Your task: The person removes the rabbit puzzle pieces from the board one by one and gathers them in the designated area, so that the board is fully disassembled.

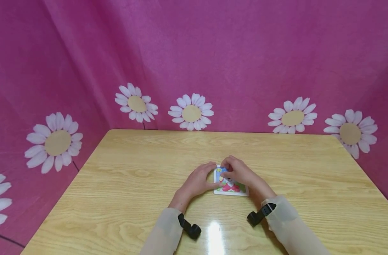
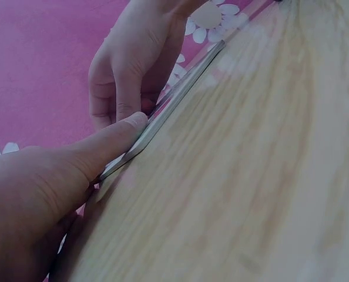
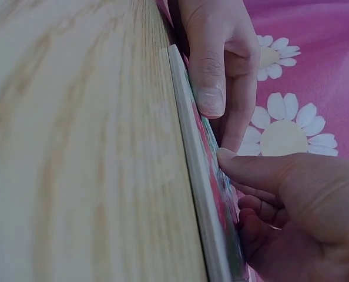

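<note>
A thin square board (image 1: pixel 232 193) with a white border and a colourful picture lies flat on the table. My left hand (image 1: pixel 195 182) is at its left side, the thumb (image 2: pixel 118 138) resting on the near left part and the other fingers reaching to the far left corner. Over the board's upper part is my right hand (image 1: pixel 241 173), its fingers bent and the thumb (image 3: pixel 245 166) touching the picture. Whether the right fingertips pinch a piece of it cannot be made out. The right hand covers much of the picture's upper right.
The pale wooden table (image 1: pixel 133 184) extends around the board. Behind it and at the sides hangs a pink cloth (image 1: pixel 225 63) with large white flowers. Black straps with small cameras are on both wrists, over light sleeves (image 1: pixel 165 230).
</note>
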`<state>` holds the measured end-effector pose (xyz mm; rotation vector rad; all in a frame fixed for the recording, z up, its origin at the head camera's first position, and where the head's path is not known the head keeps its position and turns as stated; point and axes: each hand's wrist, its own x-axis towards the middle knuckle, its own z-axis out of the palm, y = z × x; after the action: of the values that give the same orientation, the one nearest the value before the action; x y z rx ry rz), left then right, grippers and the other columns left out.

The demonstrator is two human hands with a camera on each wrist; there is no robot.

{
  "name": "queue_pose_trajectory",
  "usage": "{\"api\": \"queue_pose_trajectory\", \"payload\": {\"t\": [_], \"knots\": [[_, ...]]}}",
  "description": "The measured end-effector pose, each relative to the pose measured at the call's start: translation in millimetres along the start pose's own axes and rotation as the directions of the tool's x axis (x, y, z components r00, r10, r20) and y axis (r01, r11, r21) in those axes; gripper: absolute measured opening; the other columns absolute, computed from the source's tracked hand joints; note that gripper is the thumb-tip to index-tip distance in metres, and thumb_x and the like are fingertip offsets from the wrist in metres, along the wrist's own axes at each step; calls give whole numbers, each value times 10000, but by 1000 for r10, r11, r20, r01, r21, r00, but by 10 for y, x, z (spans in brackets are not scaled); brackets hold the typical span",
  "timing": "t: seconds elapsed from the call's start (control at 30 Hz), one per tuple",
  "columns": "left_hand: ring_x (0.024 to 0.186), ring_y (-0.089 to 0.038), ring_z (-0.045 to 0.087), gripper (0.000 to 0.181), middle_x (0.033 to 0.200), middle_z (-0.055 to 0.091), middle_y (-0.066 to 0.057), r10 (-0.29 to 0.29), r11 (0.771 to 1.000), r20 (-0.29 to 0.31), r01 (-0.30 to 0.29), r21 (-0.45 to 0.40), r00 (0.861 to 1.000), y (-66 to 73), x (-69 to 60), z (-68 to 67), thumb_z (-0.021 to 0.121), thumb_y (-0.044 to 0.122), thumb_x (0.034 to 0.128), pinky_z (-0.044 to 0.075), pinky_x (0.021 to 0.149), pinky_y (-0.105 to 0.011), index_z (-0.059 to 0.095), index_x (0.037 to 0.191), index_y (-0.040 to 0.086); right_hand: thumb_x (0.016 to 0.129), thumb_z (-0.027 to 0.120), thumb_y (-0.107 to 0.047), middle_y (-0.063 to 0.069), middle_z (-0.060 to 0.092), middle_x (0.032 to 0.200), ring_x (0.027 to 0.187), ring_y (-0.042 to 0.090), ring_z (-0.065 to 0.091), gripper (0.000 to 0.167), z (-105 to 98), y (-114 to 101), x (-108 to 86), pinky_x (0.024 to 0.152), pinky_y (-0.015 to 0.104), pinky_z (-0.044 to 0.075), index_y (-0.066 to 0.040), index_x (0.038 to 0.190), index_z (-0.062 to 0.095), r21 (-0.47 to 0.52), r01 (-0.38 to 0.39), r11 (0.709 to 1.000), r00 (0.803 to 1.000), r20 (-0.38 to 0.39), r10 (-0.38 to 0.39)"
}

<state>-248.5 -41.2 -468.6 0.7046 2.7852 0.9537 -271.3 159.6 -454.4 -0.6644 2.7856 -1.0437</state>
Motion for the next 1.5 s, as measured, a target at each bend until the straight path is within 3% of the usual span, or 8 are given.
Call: {"api": "queue_pose_trajectory", "payload": {"t": [0.2, 0.43, 0.53, 0.67, 0.83, 1.03, 1.23, 1.5], "knots": [[1468, -209, 350, 740, 1541, 439, -13, -7, 1000, 5, 7, -10, 1000, 8, 3, 25, 713, 506, 846, 315, 1206, -447, 477, 1452, 153, 901, 684, -76, 83, 487, 913, 820, 160, 445, 206, -2, 9, -27, 676, 207, 377, 10, 1049, 570, 40, -1, 999, 1000, 32, 0], [1464, -211, 356, 749, 1537, 445, -15, -12, 1000, 2, 12, -4, 1000, 18, 8, 35, 712, 513, 844, 323, 1201, -446, 473, 1454, 150, 886, 708, -96, 72, 522, 950, 841, 149, 455, 237, 18, 37, -72, 700, 196, 400, -18, 1062, 571, 37, 36, 999, 999, -21, -36], [1465, -211, 356, 745, 1537, 445, -17, -14, 1000, 2, 14, -5, 1000, 21, 4, 37, 715, 507, 844, 324, 1202, -444, 477, 1452, 147, 877, 714, -86, 70, 540, 937, 821, 127, 467, 247, 33, 41, -97, 689, 193, 417, -13, 1071, 580, 12, 89, 996, 995, -53, -88], [1468, -212, 350, 746, 1546, 433, -18, -19, 1000, 8, 19, 1, 1000, 18, -2, 40, 712, 506, 847, 319, 1204, -442, 473, 1454, 144, 873, 698, -25, 92, 564, 935, 803, 120, 527, 229, 60, 37, -131, 685, 202, 481, 12, 1069, 586, -38, 190, 981, 975, -107, -193], [1471, -211, 344, 751, 1554, 422, -14, -23, 1000, 8, 23, 9, 1000, 9, 1, 38, 704, 516, 850, 319, 1203, -444, 469, 1458, 143, 871, 667, 47, 133, 595, 969, 836, 196, 633, 173, 97, 16, -145, 732, 260, 564, 18, 1029, 603, -56, 253, 966, 947, -191, -259], [1471, -213, 344, 742, 1551, 425, -11, -18, 1000, 10, 18, 5, 1000, 14, 4, 42, 704, 511, 852, 321, 1201, -448, 475, 1453, 140, 871, 651, 73, 147, 617, 977, 888, 245, 670, 157, 114, 15, -165, 783, 284, 594, 10, 1014, 642, 20, 223, 975, 946, -246, -212], [1468, -217, 349, 747, 1554, 419, -8, -19, 1000, 18, 19, 10, 1000, 25, 9, 37, 705, 513, 851, 323, 1201, -441, 470, 1458, 146, 874, 647, 74, 134, 626, 997, 892, 241, 670, 168, 66, 40, -201, 797, 298, 597, 2, 1026, 647, 30, 211, 977, 943, -271, -195], [1454, -210, 369, 765, 1543, 433, -8, -21, 1000, 9, 21, 11, 1000, 21, 3, 13, 726, 505, 836, 331, 1199, -411, 469, 1458, 143, 896, 639, 44, 127, 633, 1025, 914, 239, 672, 158, -61, 124, -307, 790, 278, 589, -19, 1039, 658, 43, 135, 990, 955, -270, -119]]}}
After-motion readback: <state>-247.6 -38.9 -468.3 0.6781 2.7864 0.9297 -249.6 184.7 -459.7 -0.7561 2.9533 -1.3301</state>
